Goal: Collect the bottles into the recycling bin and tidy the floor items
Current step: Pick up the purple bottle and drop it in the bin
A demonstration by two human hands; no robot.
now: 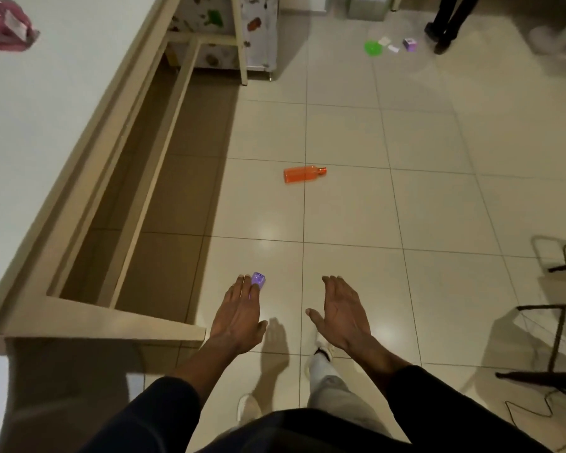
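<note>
Fingers point(245, 284) of both hands spread, empty (orange bottle point(304, 174) lies well ahead).

Orange bottle point(304, 174) beyond both empty hands; purple object point(258, 279) at left hand point(239, 317) fingertips; green bowl point(373, 48) far off; cream tiles point(438, 207).

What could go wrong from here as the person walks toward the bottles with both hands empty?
The orange plastic bottle lies on its side on the glossy tiled floor; a nudge could roll it away. The small purple plastic bottle sits partly hidden behind the left hand and might get stepped on. Black cables trail beside the dark chair legs at right, a possible trip hazard. The right hand is open too.
</note>
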